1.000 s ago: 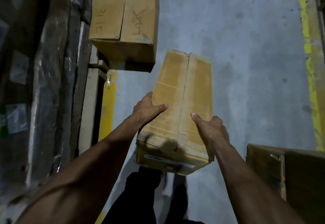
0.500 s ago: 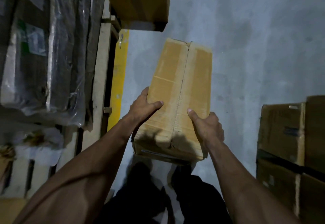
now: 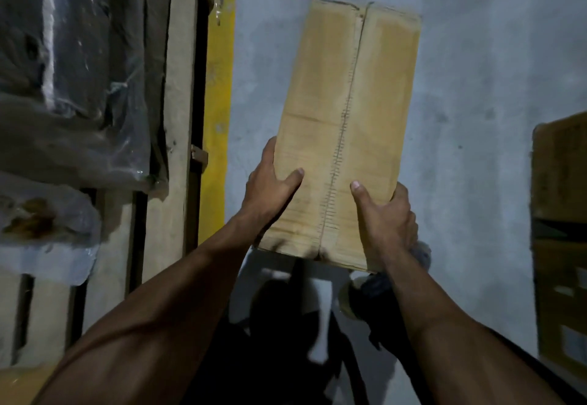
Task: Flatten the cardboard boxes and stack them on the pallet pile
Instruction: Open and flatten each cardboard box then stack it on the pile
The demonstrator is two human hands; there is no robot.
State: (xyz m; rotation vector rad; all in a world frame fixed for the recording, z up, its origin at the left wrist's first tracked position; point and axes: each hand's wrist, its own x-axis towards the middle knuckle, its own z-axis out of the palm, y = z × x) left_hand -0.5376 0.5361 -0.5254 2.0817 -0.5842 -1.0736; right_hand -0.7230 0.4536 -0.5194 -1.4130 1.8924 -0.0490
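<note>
arms (image 3: 178,303): bare, no sleeves | trousers (image 3: 273,357): dark | shoes (image 3: 359,296): dark

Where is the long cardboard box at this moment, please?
In the head view the long cardboard box is at the centre, held above the grey floor between the left hand and right hand, right of the yellow floor stripe.

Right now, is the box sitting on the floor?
No, both the left hand and the right hand hold the box up above the floor.

No legible text, label or number on any surface.
</note>
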